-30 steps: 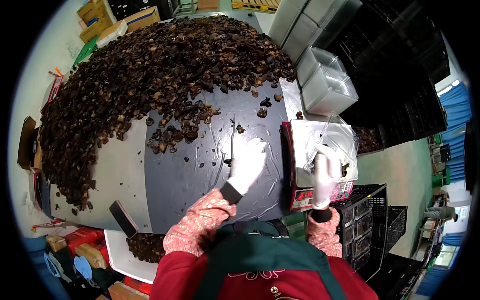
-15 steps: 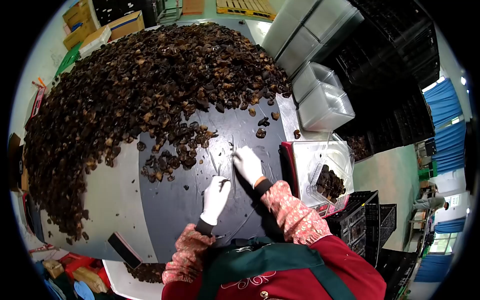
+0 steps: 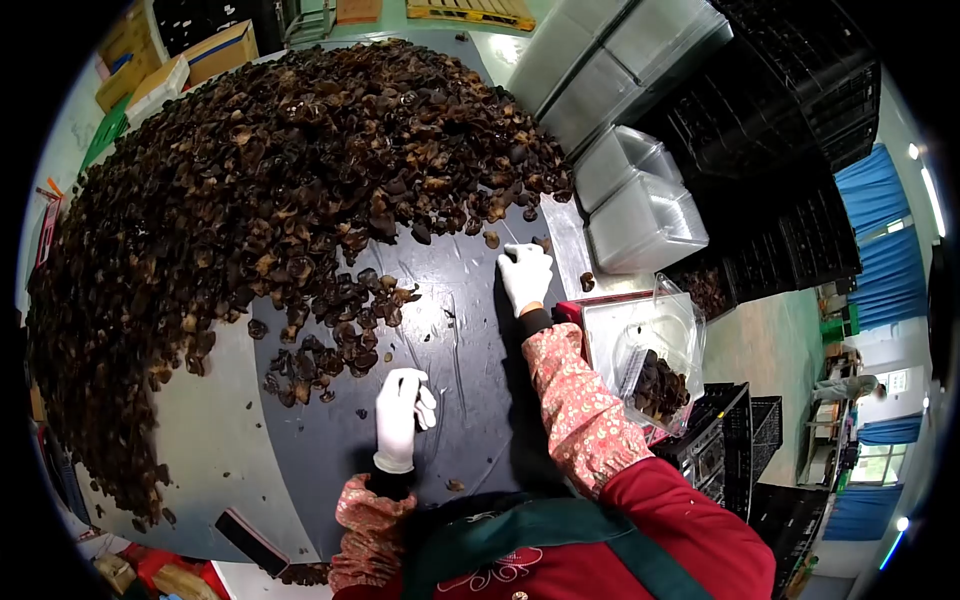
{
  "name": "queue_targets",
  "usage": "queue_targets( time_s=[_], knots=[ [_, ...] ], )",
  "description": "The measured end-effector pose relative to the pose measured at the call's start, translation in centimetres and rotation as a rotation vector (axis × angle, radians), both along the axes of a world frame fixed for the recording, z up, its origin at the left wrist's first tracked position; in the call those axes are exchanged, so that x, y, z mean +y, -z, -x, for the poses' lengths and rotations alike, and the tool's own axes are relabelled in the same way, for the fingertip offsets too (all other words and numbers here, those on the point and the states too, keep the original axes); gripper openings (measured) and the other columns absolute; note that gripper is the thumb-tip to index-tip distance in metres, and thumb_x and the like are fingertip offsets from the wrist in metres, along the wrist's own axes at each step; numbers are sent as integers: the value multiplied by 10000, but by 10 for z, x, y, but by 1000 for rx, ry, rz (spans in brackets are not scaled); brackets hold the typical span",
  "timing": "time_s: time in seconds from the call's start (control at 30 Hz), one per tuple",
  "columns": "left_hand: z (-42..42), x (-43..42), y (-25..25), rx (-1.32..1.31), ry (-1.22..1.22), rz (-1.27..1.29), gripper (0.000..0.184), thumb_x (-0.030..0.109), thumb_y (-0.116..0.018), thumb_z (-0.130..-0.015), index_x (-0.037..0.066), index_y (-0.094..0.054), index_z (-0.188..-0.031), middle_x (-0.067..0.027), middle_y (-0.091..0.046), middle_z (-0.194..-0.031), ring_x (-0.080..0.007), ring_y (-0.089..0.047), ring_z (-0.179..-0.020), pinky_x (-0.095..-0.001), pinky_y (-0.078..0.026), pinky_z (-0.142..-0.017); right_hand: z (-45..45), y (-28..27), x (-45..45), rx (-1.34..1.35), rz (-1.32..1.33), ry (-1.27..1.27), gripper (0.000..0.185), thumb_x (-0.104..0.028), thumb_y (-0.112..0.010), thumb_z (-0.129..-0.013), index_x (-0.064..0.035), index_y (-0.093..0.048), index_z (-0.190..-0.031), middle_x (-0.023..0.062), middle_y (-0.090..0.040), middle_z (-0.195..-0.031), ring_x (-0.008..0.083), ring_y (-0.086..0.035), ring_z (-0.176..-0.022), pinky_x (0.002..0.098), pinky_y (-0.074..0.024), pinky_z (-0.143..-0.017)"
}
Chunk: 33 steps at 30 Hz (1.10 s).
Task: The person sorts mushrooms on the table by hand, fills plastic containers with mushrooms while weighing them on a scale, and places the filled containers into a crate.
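My right hand (image 3: 525, 277), in a white glove, reaches forward to the table's right side. Its fingers curl down over the spot where loose wood ear mushrooms lay; the fingertips and what they hold are mostly hidden. One brown wood ear mushroom (image 3: 541, 243) shows just beyond the knuckles. My left hand (image 3: 402, 417), also gloved in white, hovers over the dark tabletop with fingers loosely bent and apart, nothing visible in them. A small brown piece (image 3: 455, 485) lies near my body. The big heap of wood ear mushrooms (image 3: 300, 170) spreads across the table's far and left parts.
On the right, a clear plastic box (image 3: 660, 390) holding mushrooms rests on a red-edged scale (image 3: 610, 325). Stacked clear boxes (image 3: 645, 225) and black crates (image 3: 790, 240) stand beyond it. A dark flat object (image 3: 250, 540) lies at the front left edge.
My right hand has moved forward and right onto loose mushrooms. My left hand has shifted slightly left and down; the dark piece in its fingers is gone and they have loosened.
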<state>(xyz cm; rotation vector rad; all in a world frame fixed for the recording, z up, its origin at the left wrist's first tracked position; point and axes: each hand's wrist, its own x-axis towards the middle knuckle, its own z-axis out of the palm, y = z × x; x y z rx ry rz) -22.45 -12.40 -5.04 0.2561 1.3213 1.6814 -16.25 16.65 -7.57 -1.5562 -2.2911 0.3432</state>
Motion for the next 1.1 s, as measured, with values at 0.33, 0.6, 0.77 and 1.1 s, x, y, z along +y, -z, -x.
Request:
queue_targets(
  time_s=[0.33, 0.6, 0.77, 1.1],
  knots=[
    [8, 6, 9, 339, -18, -65, 248, 27, -422, -987, -55, -610, -1125, -115, -654, -1068, -159, -649, -876, -266, -507, -744, 8, 3, 48, 127, 100, 142, 497, -419, -719, -783, -216, -667, -1234, 162, -552, -1348, 353, -453, -1280, 510, -357, -1056],
    [-6, 34, 3, 179, 74, -4, 245, 9, -460, -961, -35, -636, -1127, -45, -661, -907, -55, -523, -671, -188, -411, -597, 36, 11, 23, 72, -39, -195, 138, -142, -674, -806, -121, -711, -938, 146, -620, -992, 352, -573, -984, 431, -492, -847],
    [-7, 37, 7, 175, 23, 30, 233, 48, -465, -976, -17, -632, -1125, -4, -634, -837, -23, -492, -616, -168, -373, -524, 22, -3, -41, 417, 0, -389, 106, -91, -683, -811, -73, -682, -916, 122, -615, -875, 315, -625, -882, 383, -512, -788],
    [20, 23, 21, 217, -172, 56, 247, 101, -438, -1014, 4, -611, -1160, 12, -564, -791, -26, -458, -608, -177, -373, -522, -27, -35, -103, 431, 528, -291, 393, -172, -776, -782, -32, -666, -1132, 108, -631, -995, 199, -621, -906, 298, -499, -815]
  ],
)
